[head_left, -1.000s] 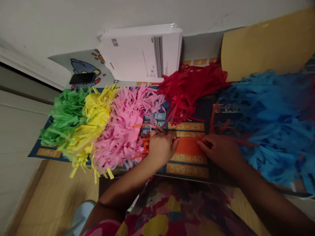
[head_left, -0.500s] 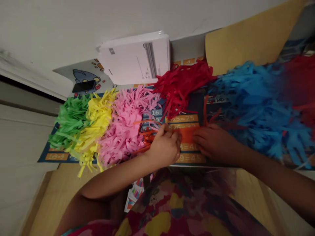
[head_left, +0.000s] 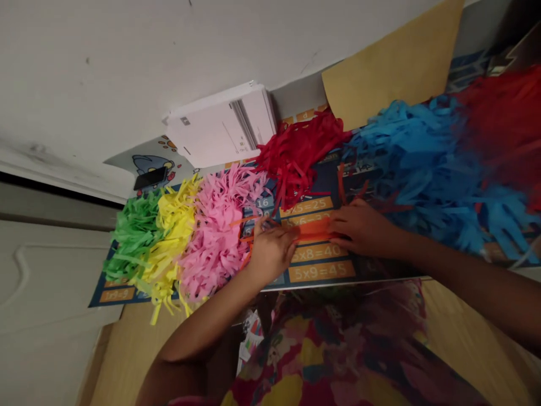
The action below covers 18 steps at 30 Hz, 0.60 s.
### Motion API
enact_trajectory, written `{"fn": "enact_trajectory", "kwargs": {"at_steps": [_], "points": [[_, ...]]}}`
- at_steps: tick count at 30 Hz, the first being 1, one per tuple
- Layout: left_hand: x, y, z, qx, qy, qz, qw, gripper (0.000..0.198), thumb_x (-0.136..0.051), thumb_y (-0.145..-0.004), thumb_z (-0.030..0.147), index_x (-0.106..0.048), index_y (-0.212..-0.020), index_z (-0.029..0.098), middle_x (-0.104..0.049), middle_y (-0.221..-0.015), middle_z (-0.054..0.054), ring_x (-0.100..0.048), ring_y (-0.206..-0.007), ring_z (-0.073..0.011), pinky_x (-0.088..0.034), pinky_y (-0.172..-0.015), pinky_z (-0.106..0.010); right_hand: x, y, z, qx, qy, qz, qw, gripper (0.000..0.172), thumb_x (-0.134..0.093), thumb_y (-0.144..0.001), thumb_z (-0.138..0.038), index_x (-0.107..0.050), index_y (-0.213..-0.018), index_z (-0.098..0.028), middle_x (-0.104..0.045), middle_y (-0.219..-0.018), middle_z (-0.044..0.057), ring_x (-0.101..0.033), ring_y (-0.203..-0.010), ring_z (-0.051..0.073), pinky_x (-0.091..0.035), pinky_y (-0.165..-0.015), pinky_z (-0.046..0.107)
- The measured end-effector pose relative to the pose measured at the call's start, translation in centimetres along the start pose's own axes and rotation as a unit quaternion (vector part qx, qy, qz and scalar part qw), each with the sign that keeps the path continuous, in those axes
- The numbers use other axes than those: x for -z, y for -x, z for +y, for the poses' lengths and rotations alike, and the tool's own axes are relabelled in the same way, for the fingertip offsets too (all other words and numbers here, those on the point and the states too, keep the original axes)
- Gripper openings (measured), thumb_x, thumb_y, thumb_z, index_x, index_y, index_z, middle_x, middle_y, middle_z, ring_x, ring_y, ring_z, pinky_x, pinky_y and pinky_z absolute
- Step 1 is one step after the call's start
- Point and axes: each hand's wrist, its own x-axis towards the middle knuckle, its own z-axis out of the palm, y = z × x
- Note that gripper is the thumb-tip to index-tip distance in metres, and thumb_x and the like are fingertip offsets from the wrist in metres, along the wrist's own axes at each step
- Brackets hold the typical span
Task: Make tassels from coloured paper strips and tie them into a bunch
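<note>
As the head-worn camera is looking down, both bare hands are working on a bright orange paper strip (head_left: 313, 229), which lies across the near middle of a glossy blue multiplication-table mat (head_left: 321, 272). The left hand (head_left: 273, 254) is curling, and the right hand (head_left: 359, 225) is pressing flat with fingers spread; any pinch cannot be told. A pink paper fringe (head_left: 215, 242) is lying left, a blue paper fringe (head_left: 422, 169) right. Smoothing seems in hand; the strip appears to call for flattening.
</note>
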Motion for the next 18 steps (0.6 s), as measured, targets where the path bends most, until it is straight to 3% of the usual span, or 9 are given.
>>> {"fn": "enact_trajectory", "kwargs": {"at_steps": [4,9,13,18], "points": [[0.7,-0.2,-0.8,0.036,0.059,-0.023,0.997,0.018,-0.053,-0.096,0.026,-0.071,-0.095,0.022,-0.077,-0.097,-0.003,-0.068,-0.095,-0.0188,-0.028,-0.110,-0.048,-0.4,0.1,1.2,-0.031,-0.069,0.013,0.997,0.020,-0.054,-0.094,-0.027,-0.073,-0.092,-0.021,-0.072,-0.094,0.006,-0.063,-0.089,0.020,-0.030,-0.080,0.036],[0.8,-1.0,-0.6,0.068,0.071,-0.044,0.994,0.027,-0.050,-0.098,0.028,-0.071,-0.083,0.020,-0.074,-0.091,-0.004,-0.064,-0.091,-0.0190,-0.035,-0.101,-0.044,-0.2,-0.7,1.9,-0.096,-0.130,-0.023,0.987,0.031,-0.048,-0.097,-0.034,-0.073,-0.084,-0.020,-0.071,-0.091,0.006,-0.063,-0.087,0.020,-0.033,-0.076,0.034],[0.4,-2.0,-0.3,0.107,0.010,-0.057,0.993,0.030,-0.049,-0.097,0.029,-0.071,-0.079,0.019,-0.071,-0.083,-0.006,-0.061,-0.084,-0.0222,-0.038,-0.082,-0.040,0.0,-1.6,1.6,-0.138,-0.058,-0.034,0.988,0.029,-0.049,-0.094,-0.032,-0.070,-0.079,-0.018,-0.068,-0.083,0.006,-0.060,-0.078,0.019,-0.034,-0.069,0.031],[0.1,-2.7,-0.6,0.113,-0.033,-0.069,0.991,0.027,-0.054,-0.094,0.032,-0.069,-0.075,0.020,-0.069,-0.074,-0.005,-0.061,-0.078,-0.0234,-0.036,-0.074,-0.039,-0.2,-2.2,1.2,-0.171,-0.002,-0.040,0.984,0.029,-0.052,-0.093,-0.033,-0.068,-0.073,-0.018,-0.066,-0.078,0.005,-0.059,-0.072,0.018,-0.032,-0.065,0.031]]}}
